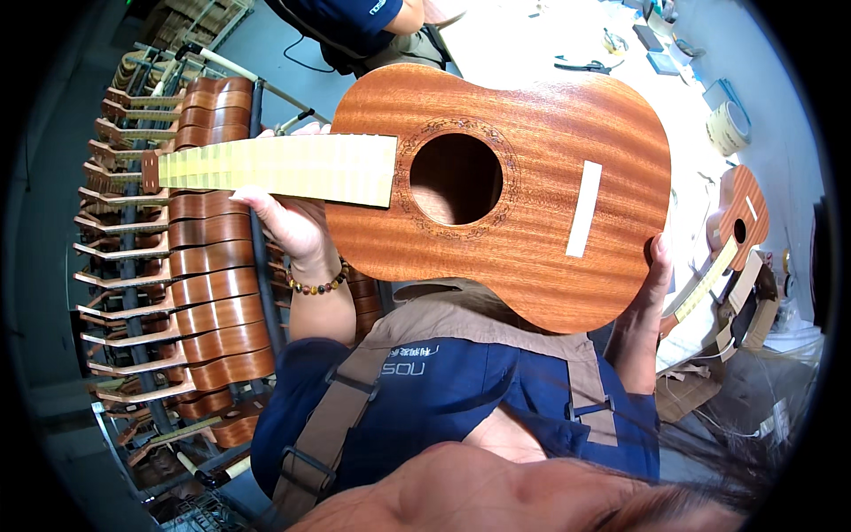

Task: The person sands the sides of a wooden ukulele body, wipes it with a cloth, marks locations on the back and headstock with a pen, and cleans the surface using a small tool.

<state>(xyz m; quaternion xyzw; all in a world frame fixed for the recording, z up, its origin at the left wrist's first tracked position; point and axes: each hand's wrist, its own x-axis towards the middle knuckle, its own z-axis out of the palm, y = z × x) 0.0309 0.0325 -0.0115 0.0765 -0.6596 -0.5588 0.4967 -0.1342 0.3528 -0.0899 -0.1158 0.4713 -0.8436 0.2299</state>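
Note:
A reddish-brown wooden ukulele [541, 133], without strings, is held up level in front of my chest, its front facing me. Yellowish tape covers its fretboard [284, 166], and a white strip [584, 208] lies on the top past the sound hole. My left hand [292, 222] wraps round the neck near the body, thumb at the lower edge and fingers mostly hidden behind. At the lower right side of the body, my right hand [657, 270] grips the rim; its thumb shows, while the other fingers are out of sight behind the wood.
To the left stands a rack [258, 177] with a long row of ukuleles [222, 257]. Another ukulele [749, 191] lies on the white table [519, 58] at right, near a roll of tape [729, 127] and cardboard boxes [753, 310]. Beyond the ukulele is another person [346, 27].

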